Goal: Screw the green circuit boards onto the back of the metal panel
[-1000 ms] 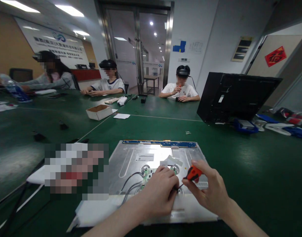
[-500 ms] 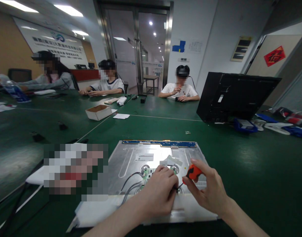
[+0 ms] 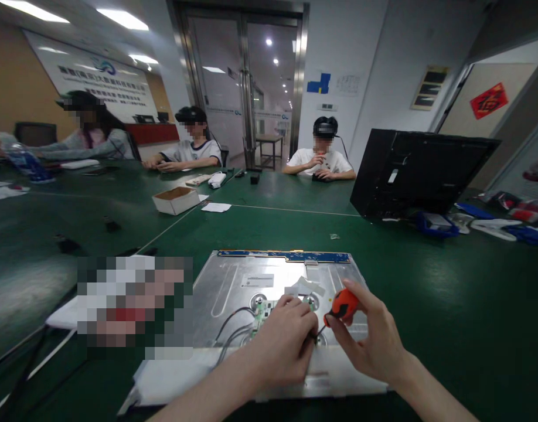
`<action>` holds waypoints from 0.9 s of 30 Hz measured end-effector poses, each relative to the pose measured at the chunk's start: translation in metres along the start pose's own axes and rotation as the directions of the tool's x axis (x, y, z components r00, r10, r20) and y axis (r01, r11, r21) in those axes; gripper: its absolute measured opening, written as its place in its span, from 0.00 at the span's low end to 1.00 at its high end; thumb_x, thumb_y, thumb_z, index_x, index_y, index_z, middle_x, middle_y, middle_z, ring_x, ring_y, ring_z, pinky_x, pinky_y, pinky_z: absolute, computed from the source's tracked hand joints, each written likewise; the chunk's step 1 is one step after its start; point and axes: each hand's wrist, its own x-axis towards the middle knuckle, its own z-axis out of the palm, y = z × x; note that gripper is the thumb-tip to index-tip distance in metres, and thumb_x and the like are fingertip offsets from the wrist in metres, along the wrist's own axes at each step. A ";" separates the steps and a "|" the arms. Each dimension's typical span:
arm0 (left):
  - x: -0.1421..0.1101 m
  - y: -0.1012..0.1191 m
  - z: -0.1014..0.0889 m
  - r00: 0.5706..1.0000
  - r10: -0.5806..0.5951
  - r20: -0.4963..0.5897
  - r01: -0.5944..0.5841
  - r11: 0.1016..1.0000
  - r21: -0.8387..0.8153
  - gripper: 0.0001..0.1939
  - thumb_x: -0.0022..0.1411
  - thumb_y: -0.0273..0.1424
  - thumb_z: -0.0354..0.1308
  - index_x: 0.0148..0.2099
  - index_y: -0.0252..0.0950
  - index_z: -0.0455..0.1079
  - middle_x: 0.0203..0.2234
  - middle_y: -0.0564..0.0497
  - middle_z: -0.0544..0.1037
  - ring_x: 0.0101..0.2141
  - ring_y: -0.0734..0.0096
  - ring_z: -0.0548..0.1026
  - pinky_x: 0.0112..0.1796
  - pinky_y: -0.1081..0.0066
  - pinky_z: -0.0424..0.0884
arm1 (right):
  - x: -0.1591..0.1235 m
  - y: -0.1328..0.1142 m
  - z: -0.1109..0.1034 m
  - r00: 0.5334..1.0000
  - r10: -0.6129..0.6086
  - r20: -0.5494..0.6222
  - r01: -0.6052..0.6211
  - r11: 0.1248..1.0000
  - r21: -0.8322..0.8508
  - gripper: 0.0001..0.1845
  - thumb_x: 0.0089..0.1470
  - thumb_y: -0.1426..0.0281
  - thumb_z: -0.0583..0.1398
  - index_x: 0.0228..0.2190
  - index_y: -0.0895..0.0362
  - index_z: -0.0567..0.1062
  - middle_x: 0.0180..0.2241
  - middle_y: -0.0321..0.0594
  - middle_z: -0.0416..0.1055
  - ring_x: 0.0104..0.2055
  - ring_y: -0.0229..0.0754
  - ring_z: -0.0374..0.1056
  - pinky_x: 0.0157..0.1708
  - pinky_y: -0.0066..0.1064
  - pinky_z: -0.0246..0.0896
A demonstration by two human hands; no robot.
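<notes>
A flat metal-backed display panel (image 3: 227,281) lies before me, with a blue circuit strip (image 3: 269,255) along its far edge. My right hand (image 3: 378,337) grips the stubby orange-and-black handle of a screwdriver (image 3: 344,303) between thumb and fingers. Its thin shaft slants down-left to the fingertips of my left hand (image 3: 282,328). That hand is closed and rests over a small green circuit board (image 3: 262,309), hiding most of it. Whatever its fingers pinch near the shaft's tip is hidden. Dark cables (image 3: 232,328) run from the board's left side. Pale tape (image 3: 305,286) sits just beyond my left hand.
A black monitor (image 3: 418,173) stands at the right, beside blue-and-white items (image 3: 493,225). An open cardboard box (image 3: 176,202) and white paper (image 3: 216,207) lie farther off. At the left are a bottle (image 3: 25,161) and cables. Several people sit across the green table (image 3: 278,225).
The screwdriver handle has turned and shifted slightly in my right hand, whose index finger has moved a little. My left hand stays in place.
</notes>
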 end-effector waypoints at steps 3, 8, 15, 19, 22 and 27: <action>-0.001 0.000 0.001 1.000 0.003 -0.005 -0.003 1.000 -0.005 0.07 0.56 0.23 0.55 0.38 0.35 0.69 0.37 0.47 0.77 0.41 0.59 0.72 0.46 0.59 0.61 | 0.001 0.001 0.001 1.000 -0.021 -0.005 0.021 1.000 0.005 0.27 0.62 0.74 0.56 0.60 0.55 0.56 0.29 0.34 0.72 0.23 0.37 0.67 0.19 0.26 0.65; 0.001 0.000 0.001 1.000 -0.001 -0.015 0.001 1.000 -0.004 0.07 0.55 0.23 0.56 0.37 0.35 0.68 0.38 0.47 0.77 0.41 0.59 0.72 0.46 0.59 0.61 | 0.004 -0.001 -0.002 1.000 -0.027 0.016 0.026 1.000 0.013 0.25 0.62 0.74 0.56 0.59 0.57 0.57 0.30 0.36 0.72 0.24 0.37 0.67 0.20 0.26 0.65; 0.001 0.001 0.000 1.000 0.003 -0.010 -0.003 1.000 0.003 0.05 0.55 0.23 0.56 0.36 0.35 0.67 0.37 0.48 0.76 0.40 0.61 0.72 0.46 0.59 0.61 | 0.002 -0.001 -0.001 1.000 -0.003 0.014 0.003 1.000 0.018 0.26 0.62 0.75 0.54 0.60 0.58 0.56 0.31 0.36 0.72 0.22 0.36 0.65 0.19 0.27 0.65; 0.001 -0.001 0.000 1.000 0.001 0.003 -0.001 1.000 -0.014 0.07 0.55 0.23 0.56 0.38 0.36 0.69 0.37 0.47 0.77 0.41 0.60 0.72 0.47 0.58 0.61 | 0.002 0.000 0.000 1.000 -0.017 -0.003 0.017 0.999 0.035 0.26 0.63 0.73 0.56 0.60 0.55 0.57 0.28 0.33 0.70 0.23 0.37 0.66 0.19 0.26 0.64; 0.001 -0.001 -0.001 1.000 0.000 0.007 0.000 1.000 -0.015 0.07 0.56 0.23 0.56 0.39 0.35 0.70 0.38 0.47 0.77 0.41 0.60 0.72 0.47 0.58 0.61 | 0.003 -0.001 -0.001 1.000 -0.021 0.000 0.021 1.000 0.020 0.25 0.64 0.71 0.56 0.60 0.54 0.57 0.27 0.33 0.70 0.23 0.38 0.66 0.19 0.26 0.64; 0.002 0.000 -0.001 1.000 -0.002 0.010 0.002 1.000 0.005 0.05 0.56 0.24 0.56 0.37 0.35 0.69 0.36 0.47 0.76 0.40 0.60 0.72 0.46 0.58 0.62 | 0.001 -0.001 -0.002 1.000 0.010 0.025 -0.009 1.000 -0.007 0.26 0.65 0.71 0.53 0.61 0.56 0.54 0.32 0.38 0.73 0.24 0.37 0.69 0.22 0.28 0.69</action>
